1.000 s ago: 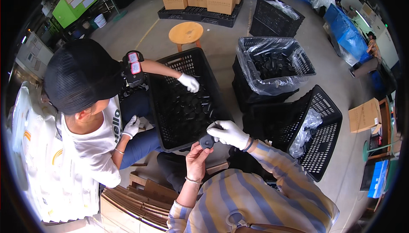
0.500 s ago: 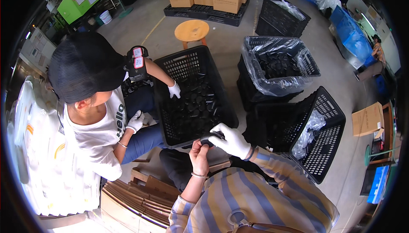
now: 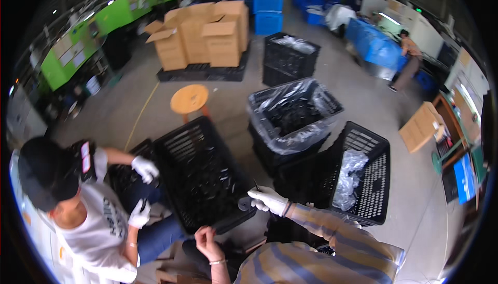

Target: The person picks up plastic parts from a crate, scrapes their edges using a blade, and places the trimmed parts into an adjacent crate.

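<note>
My right hand (image 3: 268,199), in a white glove, is closed on a round black part (image 3: 245,203) over the right side of a black crate. A thin dark point rises by its fingers; I cannot tell what it belongs to. My left hand (image 3: 208,242), bare with a bracelet at the wrist, is near the crate's front edge, fingers curled; whether anything is inside is hidden. The perforated black crate (image 3: 176,141) holds many small black parts (image 3: 207,177), blurred. A co-worker's two white-gloved hands (image 3: 144,168) are at its left side.
A co-worker in a black cap (image 3: 44,172) sits at the left. To the right stand a plastic-lined crate (image 3: 259,108) of black parts and a tilted crate (image 3: 381,180) with clear plastic (image 3: 350,180). Beyond are a round stool (image 3: 189,98) and cartons (image 3: 194,37) on a black pallet.
The view has tilted up and swung right. My hands have parted: the right carries the round black part away, rightward, from the left. The co-worker's far hand has drawn back from the crate's parts.
</note>
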A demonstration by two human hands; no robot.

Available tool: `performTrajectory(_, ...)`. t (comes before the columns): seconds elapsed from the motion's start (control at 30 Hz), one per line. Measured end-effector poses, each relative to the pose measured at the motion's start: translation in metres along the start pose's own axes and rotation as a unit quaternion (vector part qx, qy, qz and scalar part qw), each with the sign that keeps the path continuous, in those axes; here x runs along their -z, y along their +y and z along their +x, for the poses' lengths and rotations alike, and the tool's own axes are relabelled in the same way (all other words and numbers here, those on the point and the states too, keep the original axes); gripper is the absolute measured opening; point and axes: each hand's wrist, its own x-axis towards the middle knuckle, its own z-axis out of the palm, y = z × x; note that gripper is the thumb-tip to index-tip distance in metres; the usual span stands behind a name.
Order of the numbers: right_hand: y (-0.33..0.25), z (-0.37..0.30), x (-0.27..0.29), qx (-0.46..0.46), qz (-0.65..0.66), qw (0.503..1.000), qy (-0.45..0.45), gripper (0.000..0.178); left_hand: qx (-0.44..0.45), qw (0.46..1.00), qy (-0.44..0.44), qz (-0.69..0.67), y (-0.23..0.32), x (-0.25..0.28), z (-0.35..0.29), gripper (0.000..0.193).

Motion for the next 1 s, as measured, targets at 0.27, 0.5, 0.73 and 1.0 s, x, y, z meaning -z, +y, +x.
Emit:
performTrajectory(0.27,-0.081,0.036,0.094,0.216,0.138,0.944,0.208,0.036,0.031,0.999,0.014,-0.024,-0.005,0.022,0.006,0.020)
performTrajectory(0.5,-0.015,0.100,0.050,0.202,-0.639,0.698,0.251,0.055,-0.027,0.992,-0.033,0.122,0.004,0.011,0.027,0.011)
performTrajectory(0.73,0.017,0.154,0.059,0.075,-0.731,0.645,0.210,0.051,0.004,0.971,-0.060,0.233,-0.024,0.039,0.071,0.002)
performTrajectory(1.0,0.033,0.170,0.040,0.126,-0.677,0.651,0.319,0.027,0.066,0.764,-0.300,0.567,-0.146,0.040,0.160,0.019)
